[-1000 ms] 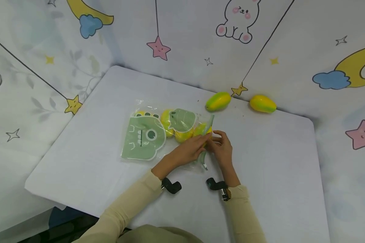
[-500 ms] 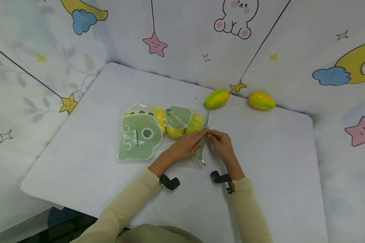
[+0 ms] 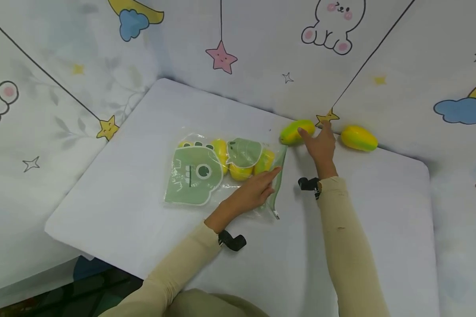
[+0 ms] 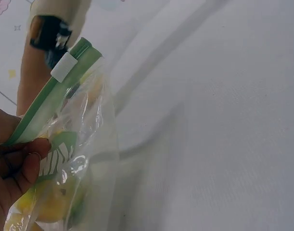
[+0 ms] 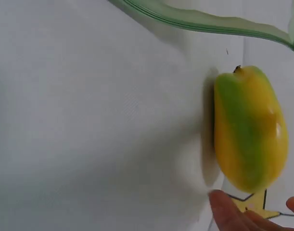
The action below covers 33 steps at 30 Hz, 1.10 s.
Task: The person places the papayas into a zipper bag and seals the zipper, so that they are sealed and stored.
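A clear zip bag (image 3: 194,176) with green monster prints lies left of the table's middle, with several yellow-green fruits inside. My left hand (image 3: 247,193) holds its right end; in the left wrist view, fingers and thumb grip it just below the green zip strip (image 4: 43,98), which carries a white slider (image 4: 64,67). Beyond the bag, a yellow-green papaya (image 3: 293,134) lies near the table's far edge. My right hand (image 3: 321,143) reaches to its right side, thumb and fingers spread. In the right wrist view, the fingertips (image 5: 223,207) stand just off the papaya (image 5: 252,130).
Another papaya (image 3: 358,138) lies at the far edge, right of my right hand. A printed cloth wall (image 3: 258,39) rises directly behind the white table (image 3: 381,211). Black wrist cameras sit on both wrists.
My right hand has left the bag's zip end and moved forward and right to the nearer papaya, fingers spreading. My left hand stays on the bag. The head view has shifted a little.
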Available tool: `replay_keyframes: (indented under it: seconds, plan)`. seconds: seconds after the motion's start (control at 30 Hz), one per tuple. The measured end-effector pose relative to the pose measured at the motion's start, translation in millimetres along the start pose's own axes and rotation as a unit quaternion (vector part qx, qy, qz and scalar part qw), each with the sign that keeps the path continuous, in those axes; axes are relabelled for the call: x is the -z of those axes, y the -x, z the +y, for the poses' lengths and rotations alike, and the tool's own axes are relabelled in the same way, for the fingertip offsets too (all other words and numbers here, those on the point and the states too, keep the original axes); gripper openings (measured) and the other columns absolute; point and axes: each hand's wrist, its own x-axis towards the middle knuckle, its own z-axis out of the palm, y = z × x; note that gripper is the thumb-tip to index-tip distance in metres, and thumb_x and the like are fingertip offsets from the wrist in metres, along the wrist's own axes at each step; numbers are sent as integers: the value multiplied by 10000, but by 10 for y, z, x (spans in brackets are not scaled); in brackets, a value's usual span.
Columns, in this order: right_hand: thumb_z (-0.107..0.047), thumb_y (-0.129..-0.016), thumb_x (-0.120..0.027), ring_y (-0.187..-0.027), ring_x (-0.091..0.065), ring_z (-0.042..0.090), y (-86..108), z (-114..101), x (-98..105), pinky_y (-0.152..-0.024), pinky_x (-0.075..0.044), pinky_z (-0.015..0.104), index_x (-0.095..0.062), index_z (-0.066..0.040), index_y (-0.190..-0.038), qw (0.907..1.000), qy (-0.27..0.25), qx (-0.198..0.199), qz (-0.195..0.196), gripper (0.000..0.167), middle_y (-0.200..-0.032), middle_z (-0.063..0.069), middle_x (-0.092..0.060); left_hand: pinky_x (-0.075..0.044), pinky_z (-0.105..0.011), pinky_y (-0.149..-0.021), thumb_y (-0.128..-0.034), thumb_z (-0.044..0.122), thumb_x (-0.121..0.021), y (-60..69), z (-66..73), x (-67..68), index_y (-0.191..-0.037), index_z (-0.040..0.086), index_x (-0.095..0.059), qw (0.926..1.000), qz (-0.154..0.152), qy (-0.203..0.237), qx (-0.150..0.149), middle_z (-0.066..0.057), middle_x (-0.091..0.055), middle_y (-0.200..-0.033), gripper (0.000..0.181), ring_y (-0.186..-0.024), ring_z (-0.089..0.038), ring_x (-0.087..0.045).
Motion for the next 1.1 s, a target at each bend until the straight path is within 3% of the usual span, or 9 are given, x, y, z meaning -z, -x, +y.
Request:
replay_keyframes:
  seconds: [0.1, 0.2, 0.27, 0.4, 0.5, 0.67, 0.87, 1.1]
  plan:
    - [-590, -893, -576, -1277, -473, 420, -85, -33, 31, -965, -498, 474, -152, -138, -1566, 9986, 117, -318, -413, 915, -1521, 241, -344, -455, -249, -819, -983, 83, -580, -36, 42, -16, -1526, 21, -296, 9999, 22, 24, -123, -26, -549, -930, 616, -868, -134, -498]
    - [-568, -904, -576, -1169, -531, 406, -124, -29, 7, -694, -576, 375, -150, -175, -1560, 9972, 115, -528, -512, 875, -1453, 260, -395, -456, -263, -827, -973, 73, -595, -43, 48, -9, -1520, 11, -304, 9998, 60, 27, -207, -34, -558, -925, 623, -871, -146, -505]
    - [-510, -909, -609, -1175, -533, 393, -122, -12, -28, -691, -569, 336, -173, -180, -1549, 9967, -78, -643, -480, 842, -1450, 250, -402, -456, -267, -826, -969, 77, -603, -28, 23, -4, -1516, 9, -314, 9998, 98, -7, -188, -28, -556, -914, 623, -861, -141, -505]
    - [-368, -888, -697, -1106, -555, 263, -68, 101, -103, -786, -556, 303, -237, -220, -1528, 9905, -1029, -861, -307, 802, -1410, 185, -448, -453, -266, -795, -961, 74, -614, 34, -36, -3, -1510, 2, -324, 9998, 183, -27, -67, -11, -549, -874, 625, -818, -128, -494]
    - [-300, -870, -734, -1042, -526, 177, 91, 210, -102, -854, -542, 281, -280, -292, -1512, 9762, -1824, -1170, -119, 786, -1384, 133, -449, -451, -264, -781, -964, 73, -609, 83, -47, -6, -1515, 9, -316, 9998, 183, 21, 34, -12, -551, -866, 628, -804, -126, -491]
    - [-243, -864, -755, -1125, -509, 182, 531, 315, -75, -945, -521, 296, -323, -386, -1465, 9531, -2629, -1487, 207, 754, -1430, 83, -388, -450, -271, -806, -973, 110, -606, 157, -53, 15, -1529, 32, -299, 9994, 184, 7, 283, 4, -546, -888, 640, -823, -117, -491]
    - [-225, -857, -765, -1131, -521, 215, 863, 327, -110, -934, -524, 279, -336, -401, -1442, 9492, -2979, -989, 236, 747, -1436, 86, -378, -455, -301, -820, -950, 94, -637, 189, -76, 56, -1502, -4, -342, 9977, 622, -11, 257, -10, -555, -865, 634, -805, -140, -500]
    - [-237, -856, -765, -1000, -605, 198, 1116, 364, -188, -875, -540, 239, -324, -406, -1442, 9499, -2983, -915, 170, 752, -1406, 66, -415, -458, -292, -795, -944, 84, -643, 157, -67, 40, -1498, -18, -342, 9979, 638, -64, -13, -18, -562, -857, 638, -786, -132, -503]
